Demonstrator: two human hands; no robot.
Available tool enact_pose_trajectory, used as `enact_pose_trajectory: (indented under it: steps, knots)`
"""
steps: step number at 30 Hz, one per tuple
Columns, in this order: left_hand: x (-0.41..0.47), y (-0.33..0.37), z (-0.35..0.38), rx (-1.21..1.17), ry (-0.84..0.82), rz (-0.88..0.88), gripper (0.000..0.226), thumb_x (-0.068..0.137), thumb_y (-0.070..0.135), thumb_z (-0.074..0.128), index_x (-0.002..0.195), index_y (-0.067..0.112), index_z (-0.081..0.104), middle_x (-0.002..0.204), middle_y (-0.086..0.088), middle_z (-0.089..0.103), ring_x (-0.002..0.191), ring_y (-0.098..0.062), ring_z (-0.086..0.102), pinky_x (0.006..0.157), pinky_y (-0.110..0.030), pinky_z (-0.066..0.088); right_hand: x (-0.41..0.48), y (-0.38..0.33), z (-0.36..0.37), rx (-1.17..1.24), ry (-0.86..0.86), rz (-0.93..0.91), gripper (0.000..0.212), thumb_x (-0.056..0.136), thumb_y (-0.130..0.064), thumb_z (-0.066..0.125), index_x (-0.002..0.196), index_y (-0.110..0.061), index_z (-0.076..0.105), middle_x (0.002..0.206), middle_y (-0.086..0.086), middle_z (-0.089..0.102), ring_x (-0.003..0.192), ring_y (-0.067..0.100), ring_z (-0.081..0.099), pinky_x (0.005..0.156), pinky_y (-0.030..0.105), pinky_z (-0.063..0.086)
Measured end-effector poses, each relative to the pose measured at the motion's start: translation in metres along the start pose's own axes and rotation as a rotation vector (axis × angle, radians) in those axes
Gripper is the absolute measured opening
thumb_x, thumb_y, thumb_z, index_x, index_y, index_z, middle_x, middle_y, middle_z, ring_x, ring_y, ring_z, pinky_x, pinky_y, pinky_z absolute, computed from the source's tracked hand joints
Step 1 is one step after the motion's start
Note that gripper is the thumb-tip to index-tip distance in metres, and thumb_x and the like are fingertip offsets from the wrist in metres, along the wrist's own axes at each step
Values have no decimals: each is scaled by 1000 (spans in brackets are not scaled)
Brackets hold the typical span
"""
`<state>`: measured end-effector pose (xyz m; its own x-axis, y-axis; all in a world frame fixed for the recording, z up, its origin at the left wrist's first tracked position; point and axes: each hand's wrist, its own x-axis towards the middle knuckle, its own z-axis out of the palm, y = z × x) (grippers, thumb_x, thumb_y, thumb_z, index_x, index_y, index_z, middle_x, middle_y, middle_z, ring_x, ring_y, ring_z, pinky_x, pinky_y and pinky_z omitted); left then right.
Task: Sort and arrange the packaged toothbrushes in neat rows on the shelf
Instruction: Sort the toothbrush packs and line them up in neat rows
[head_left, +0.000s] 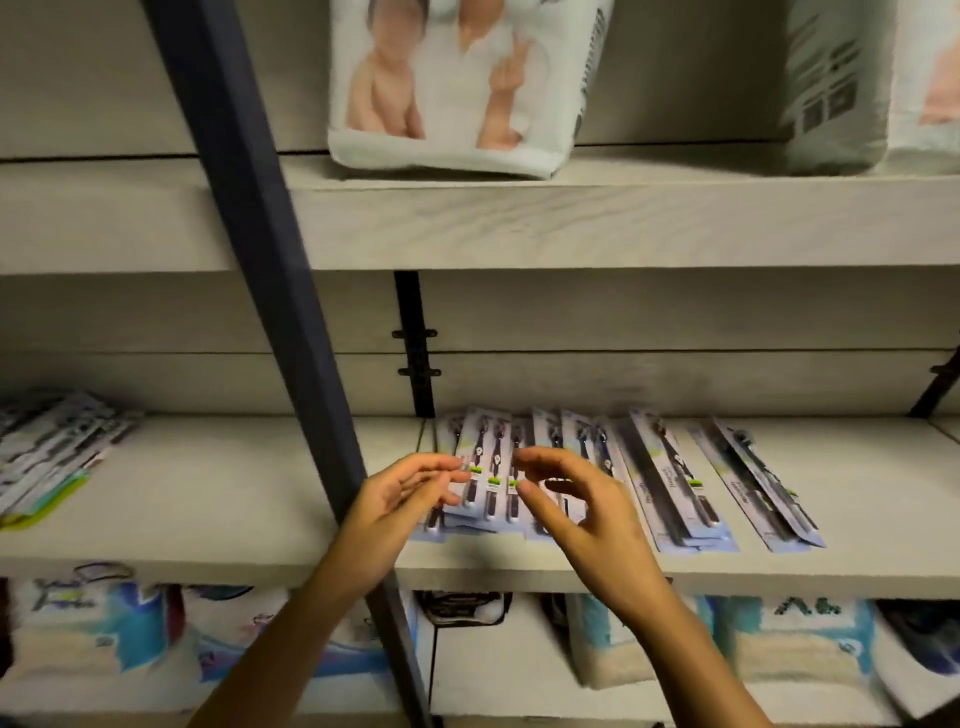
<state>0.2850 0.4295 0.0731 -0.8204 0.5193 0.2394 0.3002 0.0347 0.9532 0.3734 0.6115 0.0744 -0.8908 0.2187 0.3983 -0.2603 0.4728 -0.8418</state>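
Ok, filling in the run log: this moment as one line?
left hand: open over toothbrush packs | right hand: open over them | row: overlapping, uneven on shelf

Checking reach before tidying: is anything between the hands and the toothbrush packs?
Nothing visible. The left hand and right hand hover over the packs on the shelf, fingers loose, holding nothing. The dark post crosses behind the left wrist, but that hand is already past it.

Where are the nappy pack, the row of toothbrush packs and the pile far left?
Nappy pack (457, 93): head view, printed front.
Row of toothbrush packs (670, 483): head view, one pack's card.
Left pile (52, 457): head view, top pack.
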Motion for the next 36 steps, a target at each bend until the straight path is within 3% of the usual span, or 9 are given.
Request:
enact_pose_trajectory:
  steps: [4,7,10,13,16,20,25,30,36]
  knots:
    - [-15,-1,-32,-95,31,-11,28,82,21,50,103,7,62,100,-4,71,85,-17,68,79,-21,53,4,-20,32,41,-81,-33,21,89,-26,60,109,-29,64,99,-17,66,92,4,63,77,16,50]
    - [-28,-6,-64,-122,47,-12,24,90,22,50,104,5,61,101,-9,70,86,-23,67,80,-25,54,6,-35,63,94,-112,-43,20,88,-28,59,106,-28,65,99,-15,67,93,5,63,77,14,49]
    - [-40,-4,-107,-92,50,-19,29,85,22,46,104,7,61,102,-8,70,88,-24,66,82,-26,54,12,-55,99,94,-176,-56,20,89,-24,60,107,-29,65,101,-16,67,95,6,63,80,18,51]
    - [-47,-7,-159,-57,68,-13,28,86,23,46,105,9,61,104,-5,70,89,-22,67,83,-26,53,23,-75,141,80,-202,-69,24,86,-34,56,110,-33,63,104,-18,66,95,5,63,79,15,51]
    - [-51,-22,-211,-44,71,-42,20,94,16,47,107,11,61,105,-2,71,91,-21,67,88,-28,52,31,-90,196,64,-188,-51,28,85,-40,54,112,-37,61,106,-22,64,97,0,61,79,15,51]
    - [-54,-37,-280,-18,11,-52,23,93,11,44,109,10,61,105,-3,71,93,-20,66,88,-24,51,46,-105,272,42,-135,-15,26,89,-27,59,115,-31,60,108,-19,64,100,-4,59,82,10,47]
    - [-57,-51,-352,-31,13,-92,22,93,9,46,107,10,62,103,-2,72,90,-20,67,84,-20,51,66,-128,342,45,-68,35,22,90,-30,56,111,-36,60,107,-20,64,101,-5,59,85,11,47]
    - [-68,-71,-397,-2,13,-156,18,92,9,49,104,11,63,100,1,72,88,-17,67,87,-23,52,75,-137,390,30,-97,73,19,91,-33,55,106,-43,57,105,-26,63,100,-10,57,84,6,44]
    - [-83,-97,-456,-21,103,-213,15,90,6,52,100,7,63,96,-6,72,83,-18,66,82,-23,52,102,-150,453,41,-142,74,16,92,-34,51,102,-44,58,106,-21,65,98,-3,60,81,11,47]
